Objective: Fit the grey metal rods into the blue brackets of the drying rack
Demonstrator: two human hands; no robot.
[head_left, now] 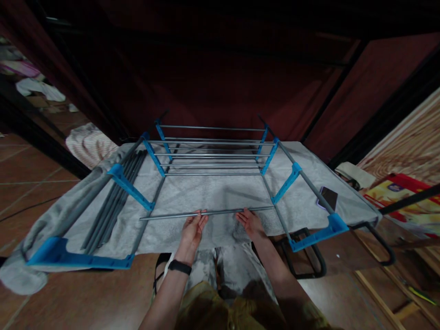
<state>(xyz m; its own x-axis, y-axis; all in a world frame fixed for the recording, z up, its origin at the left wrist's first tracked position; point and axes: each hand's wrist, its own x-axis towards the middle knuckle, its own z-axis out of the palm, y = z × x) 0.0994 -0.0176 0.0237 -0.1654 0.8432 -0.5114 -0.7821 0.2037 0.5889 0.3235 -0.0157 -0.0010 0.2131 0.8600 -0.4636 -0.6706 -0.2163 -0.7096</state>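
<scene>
From the head camera I see a rack (213, 153) of grey rods and blue plastic brackets lying on a grey towel (192, 192) spread over a low surface, with nothing resting on its bars. My left hand (193, 229) and right hand (250, 222) both lie with fingers stretched out, fingertips touching a loose grey rod (220, 212) that runs crosswise just in front of me; neither hand is closed around it. The rod's right end meets a blue bracket (286, 184). A bundle of spare rods (115, 197) lies to the left, and a dark phone (328, 198) sits on the towel to the right.
</scene>
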